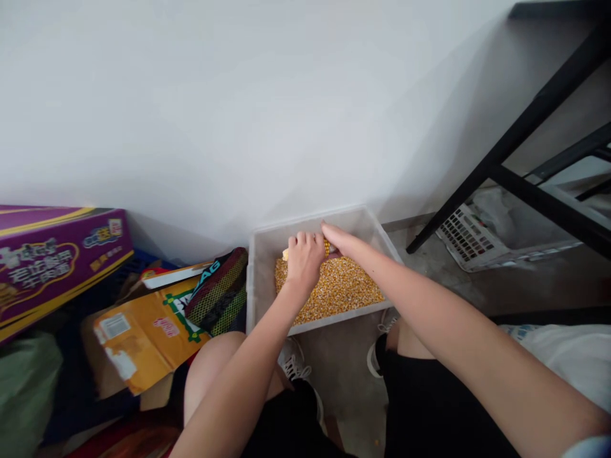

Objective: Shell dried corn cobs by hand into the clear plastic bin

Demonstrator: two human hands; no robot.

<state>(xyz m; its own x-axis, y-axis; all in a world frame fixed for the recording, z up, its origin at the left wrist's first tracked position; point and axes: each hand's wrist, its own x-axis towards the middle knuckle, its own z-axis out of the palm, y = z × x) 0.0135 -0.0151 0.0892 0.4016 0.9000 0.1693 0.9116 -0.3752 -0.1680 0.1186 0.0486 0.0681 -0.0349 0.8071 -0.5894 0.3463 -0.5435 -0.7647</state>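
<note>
A clear plastic bin [267,254] stands on the floor against the wall, its bottom covered with loose yellow corn kernels [344,289]. Over the bin I hold a corn cob [327,247] with both hands. My left hand [304,257] is wrapped round its left part, with the pale bare end of the cob sticking out past the fist. My right hand [340,240] grips the right end, where rows of kernels show between the two hands. My knees and white shoes are just in front of the bin.
A purple printed carton [52,254] sits at the left, with a torn orange cardboard box [143,331] and a dark mesh bag [217,292] beside the bin. Black metal frame legs [506,146] and a white perforated crate [472,238] stand at the right.
</note>
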